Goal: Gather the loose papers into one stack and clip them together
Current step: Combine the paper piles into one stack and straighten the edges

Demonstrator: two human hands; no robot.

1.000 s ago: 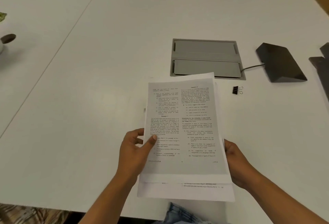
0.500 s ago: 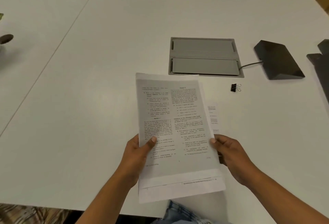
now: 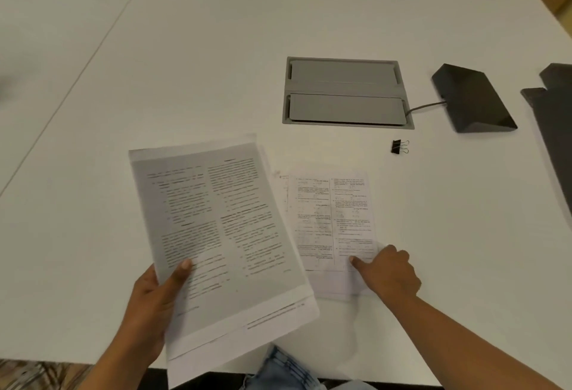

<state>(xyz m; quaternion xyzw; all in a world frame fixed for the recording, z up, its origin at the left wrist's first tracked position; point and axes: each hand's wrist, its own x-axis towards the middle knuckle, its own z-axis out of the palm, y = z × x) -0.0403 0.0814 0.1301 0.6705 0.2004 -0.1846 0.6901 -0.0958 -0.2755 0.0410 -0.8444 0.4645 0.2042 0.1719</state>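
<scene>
A sheaf of printed paper sheets with a grey-shaded, two-column top page [image 3: 216, 234] is held in the left grip [image 3: 154, 299]. The thumb is laid on the upper face and the fingers are hidden beneath, so the sheaf is gripped at its near left corner. It is tilted and carried over the near edge of the white bench [image 3: 185, 48], probably so that it is kept together while the other grip works.

A white printed sheet with small two-column text [image 3: 334, 213] is laid flat on the bench just to the right, its left margin covered by the raised sheaf. The right grip [image 3: 390, 272] is set on its near right corner, one digit tip touching the upper face and the other fingers curled. Whether the edge is pinched or merely pressed cannot be told, since the underside is hidden.

A small black binder clip with wire handles [image 3: 400, 146] is left untouched on the bench, apart from the papers and beyond the right grip. It is judged that gathering is under way and that clipping is not yet begun.

A grey recessed hatch with two lids [image 3: 346, 92] is set into the bench farther back, and a black wedge-shaped device [image 3: 473, 98] is placed to its right, joined to it by a cable.
</scene>
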